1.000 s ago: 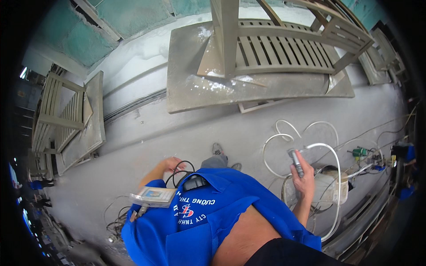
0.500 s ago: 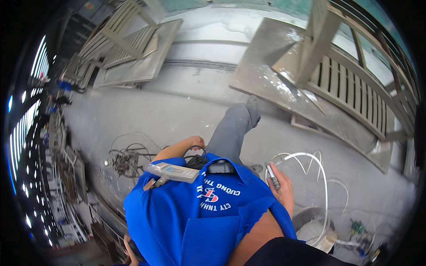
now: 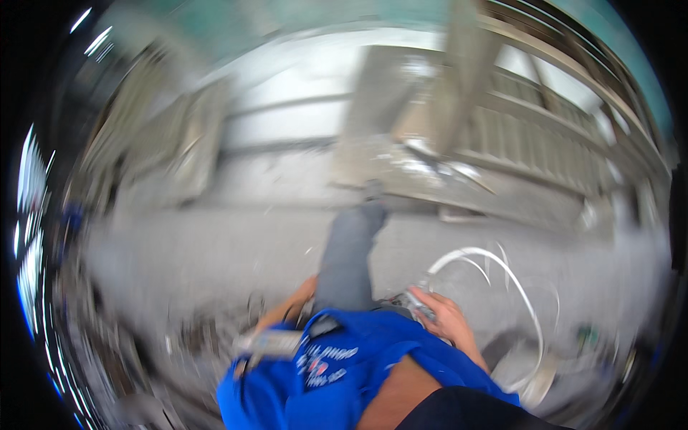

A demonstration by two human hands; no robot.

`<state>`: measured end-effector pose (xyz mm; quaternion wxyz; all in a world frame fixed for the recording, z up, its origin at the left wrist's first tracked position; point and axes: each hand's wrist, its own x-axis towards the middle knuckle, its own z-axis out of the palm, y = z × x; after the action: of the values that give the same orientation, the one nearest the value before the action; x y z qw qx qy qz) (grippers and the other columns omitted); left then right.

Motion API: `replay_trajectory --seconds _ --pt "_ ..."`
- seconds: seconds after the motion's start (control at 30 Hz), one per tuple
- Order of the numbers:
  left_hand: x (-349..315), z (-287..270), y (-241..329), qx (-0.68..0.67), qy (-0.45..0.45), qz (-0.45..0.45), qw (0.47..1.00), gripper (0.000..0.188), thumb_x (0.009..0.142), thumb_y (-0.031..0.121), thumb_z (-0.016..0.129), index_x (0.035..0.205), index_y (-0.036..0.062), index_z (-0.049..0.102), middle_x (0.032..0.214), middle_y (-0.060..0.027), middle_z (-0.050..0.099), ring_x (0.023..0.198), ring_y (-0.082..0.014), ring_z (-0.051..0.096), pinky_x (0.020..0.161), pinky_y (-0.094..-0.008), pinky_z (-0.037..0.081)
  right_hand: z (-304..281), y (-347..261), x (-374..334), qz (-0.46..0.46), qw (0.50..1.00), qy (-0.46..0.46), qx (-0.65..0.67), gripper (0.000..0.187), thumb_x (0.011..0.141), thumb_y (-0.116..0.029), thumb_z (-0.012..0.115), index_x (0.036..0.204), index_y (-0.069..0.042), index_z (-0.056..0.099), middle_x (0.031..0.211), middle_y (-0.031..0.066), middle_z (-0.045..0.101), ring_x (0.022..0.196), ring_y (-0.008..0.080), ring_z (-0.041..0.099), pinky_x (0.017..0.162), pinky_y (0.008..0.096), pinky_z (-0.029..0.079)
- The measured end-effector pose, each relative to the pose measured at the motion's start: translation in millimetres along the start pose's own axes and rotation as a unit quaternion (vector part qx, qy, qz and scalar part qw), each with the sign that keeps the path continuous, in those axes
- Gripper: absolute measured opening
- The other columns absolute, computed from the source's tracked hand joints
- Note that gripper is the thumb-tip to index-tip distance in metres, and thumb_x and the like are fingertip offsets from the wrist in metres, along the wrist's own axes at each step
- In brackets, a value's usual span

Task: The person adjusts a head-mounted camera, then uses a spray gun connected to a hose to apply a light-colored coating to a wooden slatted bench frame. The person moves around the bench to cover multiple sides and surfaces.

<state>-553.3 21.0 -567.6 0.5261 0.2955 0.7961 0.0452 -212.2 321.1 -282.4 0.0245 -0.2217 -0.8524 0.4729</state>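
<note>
My right hand is closed round a grey metal tool, apparently a spray gun, at the right side of my body. From the tool a white hose arcs up and bends down toward a pale bucket on the floor. Beside my left thigh is my left hand, blurred and partly hidden by my leg and shirt. A dark cable loops just below it; its fingers seem curled on this cable, clearer in the earlier picture.
Ahead to the right, a slatted wooden bench stands on a low grey platform. Another slatted piece rests on a platform at the left. Cluttered equipment lies at lower left. A white and teal wall runs behind.
My view has swung, blurring the picture; the benches have shifted left and my hands sit lower in it. The spray gun and hose have stayed with my right hand.
</note>
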Motion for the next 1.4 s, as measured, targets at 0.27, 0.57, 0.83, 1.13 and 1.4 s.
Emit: replay_trajectory --seconds 0.27,0.57,0.83,1.13,1.4 --pt "5 -32 30 0.012 -0.008 0.027 1.000 0.030 0.090 0.041 0.073 0.093 0.0111 0.074 0.076 -0.0054 0.071 0.075 -0.0172 0.069 0.065 -0.0381 0.057 -12 11 -20 0.024 0.994 -0.102 -0.023 0.066 0.098 -0.031 0.064 0.159 -0.033 0.038 0.115 0.0198 0.065 0.110 0.0400 0.063 0.094 0.0506 0.049" --pt "42 -67 81 0.079 0.026 0.080 0.993 0.029 0.090 0.039 0.073 0.094 0.0106 0.075 0.077 -0.0060 0.072 0.076 -0.0184 0.070 0.067 -0.0381 0.057 9 29 -61 0.012 0.998 -0.045 -0.030 0.067 0.100 -0.033 0.062 0.161 -0.035 0.034 0.108 0.0193 0.065 0.098 0.0419 0.067 0.082 0.0513 0.053" --pt "47 -69 114 0.099 0.043 0.135 0.985 0.028 0.089 0.037 0.073 0.094 0.0102 0.075 0.078 -0.0066 0.072 0.077 -0.0196 0.070 0.068 -0.0381 0.057 27 44 -88 -0.015 0.999 0.047 -0.013 0.065 0.101 -0.031 0.061 0.161 -0.035 0.035 0.104 0.0209 0.065 0.097 0.0422 0.066 0.084 0.0510 0.052" --pt "75 -99 91 0.138 0.032 0.136 0.980 0.027 0.089 0.036 0.074 0.094 0.0097 0.075 0.079 -0.0072 0.073 0.078 -0.0208 0.071 0.070 -0.0381 0.058 29 76 -78 0.001 0.994 0.103 0.033 0.064 0.103 -0.032 0.060 0.161 -0.034 0.033 0.101 0.0210 0.067 0.096 0.0423 0.065 0.085 0.0510 0.051" --pt "145 -259 93 0.335 0.156 0.135 0.919 0.023 0.091 0.028 0.071 0.098 0.0066 0.075 0.089 -0.0170 0.076 0.087 -0.0312 0.073 0.080 -0.0414 0.056 29 76 -86 0.068 0.993 0.053 0.087 0.062 0.106 -0.037 0.055 0.163 -0.031 0.031 0.115 0.0257 0.065 0.104 0.0443 0.065 0.092 0.0515 0.050"
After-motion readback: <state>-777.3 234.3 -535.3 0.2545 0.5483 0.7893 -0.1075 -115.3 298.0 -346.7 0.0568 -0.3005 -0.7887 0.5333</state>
